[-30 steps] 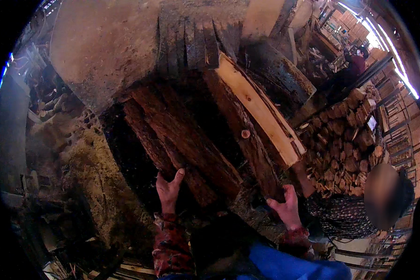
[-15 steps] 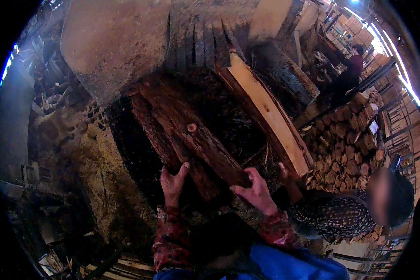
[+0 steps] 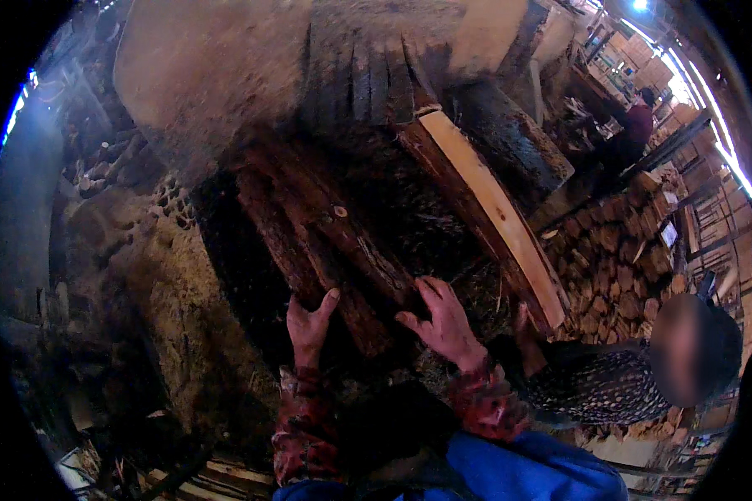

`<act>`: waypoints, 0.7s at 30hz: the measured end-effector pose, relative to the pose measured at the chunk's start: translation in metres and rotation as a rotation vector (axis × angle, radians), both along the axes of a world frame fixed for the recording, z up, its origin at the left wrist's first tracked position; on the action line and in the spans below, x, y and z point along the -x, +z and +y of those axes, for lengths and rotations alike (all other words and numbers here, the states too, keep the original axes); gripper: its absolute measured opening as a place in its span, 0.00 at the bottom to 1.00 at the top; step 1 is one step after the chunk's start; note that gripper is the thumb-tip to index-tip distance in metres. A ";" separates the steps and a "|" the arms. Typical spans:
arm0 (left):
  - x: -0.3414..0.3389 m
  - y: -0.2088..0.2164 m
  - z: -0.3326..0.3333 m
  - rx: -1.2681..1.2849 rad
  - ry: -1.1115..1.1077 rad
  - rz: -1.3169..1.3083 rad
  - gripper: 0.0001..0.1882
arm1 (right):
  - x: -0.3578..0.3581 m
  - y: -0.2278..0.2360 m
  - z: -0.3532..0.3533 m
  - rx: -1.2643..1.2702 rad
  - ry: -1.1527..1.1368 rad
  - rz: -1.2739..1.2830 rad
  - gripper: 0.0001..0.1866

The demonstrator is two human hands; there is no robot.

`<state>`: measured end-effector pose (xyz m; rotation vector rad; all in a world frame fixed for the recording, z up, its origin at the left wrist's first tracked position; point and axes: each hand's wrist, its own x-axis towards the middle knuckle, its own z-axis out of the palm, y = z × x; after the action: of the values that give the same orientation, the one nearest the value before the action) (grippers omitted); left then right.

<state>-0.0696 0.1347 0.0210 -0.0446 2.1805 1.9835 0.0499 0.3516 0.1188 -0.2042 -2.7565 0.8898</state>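
Two long bark-covered wood slabs lie side by side in front of me, slanting away to the far left. My left hand [image 3: 308, 327] is at the edge of the left slab [image 3: 280, 230], thumb up on one side and fingers partly hidden by the wood. My right hand [image 3: 444, 324] holds the near end of the right slab [image 3: 340, 212], fingers over its outer side and thumb toward me. Further right, a slab with a pale sawn face [image 3: 497, 213] and dark bark side lies at a slant. A co-worker's hand [image 3: 526, 321] is at its near end.
The co-worker in a spotted top [image 3: 597, 388] stands close on my right. Behind is a large stack of cut wood [image 3: 614, 250]. A big pale panel [image 3: 213, 75] with dark hanging strips [image 3: 368, 79] rises ahead. Sawdust [image 3: 196, 309] covers the left side. Another person [image 3: 635, 125] is at far right.
The near end of the right slab has shifted left, closer to the left slab. My right hand has moved left with it. My left hand has hardly moved.
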 end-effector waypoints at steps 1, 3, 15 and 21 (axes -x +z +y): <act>0.002 -0.009 -0.001 -0.013 -0.001 0.007 0.31 | 0.010 -0.007 0.007 -0.044 0.033 0.015 0.34; 0.001 -0.012 0.005 -0.046 -0.010 0.016 0.30 | 0.030 -0.022 0.026 -0.138 0.078 0.047 0.37; 0.000 0.007 0.011 -0.232 -0.014 -0.044 0.30 | 0.042 0.050 -0.003 0.151 0.185 0.058 0.27; 0.000 0.002 0.004 -0.136 0.070 -0.087 0.34 | 0.081 0.031 0.038 -0.115 0.027 0.207 0.25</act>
<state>-0.0700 0.1384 0.0230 -0.1855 2.0123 2.1210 -0.0308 0.3900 0.1501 -0.0509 -2.6122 0.7126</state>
